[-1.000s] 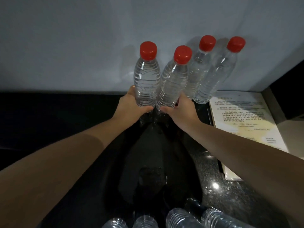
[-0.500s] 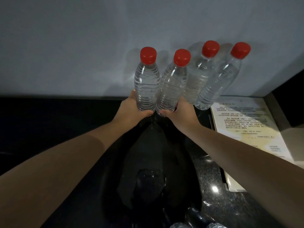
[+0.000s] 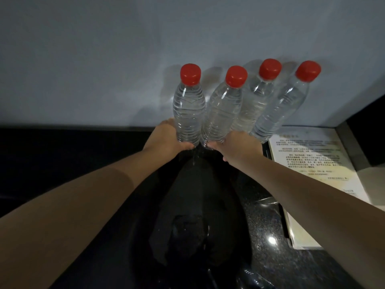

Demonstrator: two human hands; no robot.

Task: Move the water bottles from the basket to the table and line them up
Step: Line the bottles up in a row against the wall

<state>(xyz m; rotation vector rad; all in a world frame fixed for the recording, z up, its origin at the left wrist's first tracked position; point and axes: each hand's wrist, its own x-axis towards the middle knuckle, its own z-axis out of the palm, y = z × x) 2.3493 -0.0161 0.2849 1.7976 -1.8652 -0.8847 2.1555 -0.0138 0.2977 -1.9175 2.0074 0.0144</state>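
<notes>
Several clear water bottles with red caps stand in a row along the white wall on the dark table (image 3: pixel 62 163). My left hand (image 3: pixel 166 138) grips the base of the leftmost bottle (image 3: pixel 188 109). My right hand (image 3: pixel 237 147) grips the base of the second bottle (image 3: pixel 223 111), which touches the first. Two more bottles (image 3: pixel 253 105) (image 3: pixel 283 109) stand free to the right, close together. The basket is out of view; only a dim bottle shape (image 3: pixel 254 278) shows at the bottom edge.
A printed paper sheet in a holder (image 3: pixel 308 163) lies flat at the right, beside the rightmost bottle. The white wall (image 3: pixel 104 59) rises right behind the row. The dark glossy table surface stretches left of the bottles.
The view has tilted up, so the bottles at the bottom edge have slipped out of sight. Both hands still hold the two left bottles, set slightly lower and closer to the row.
</notes>
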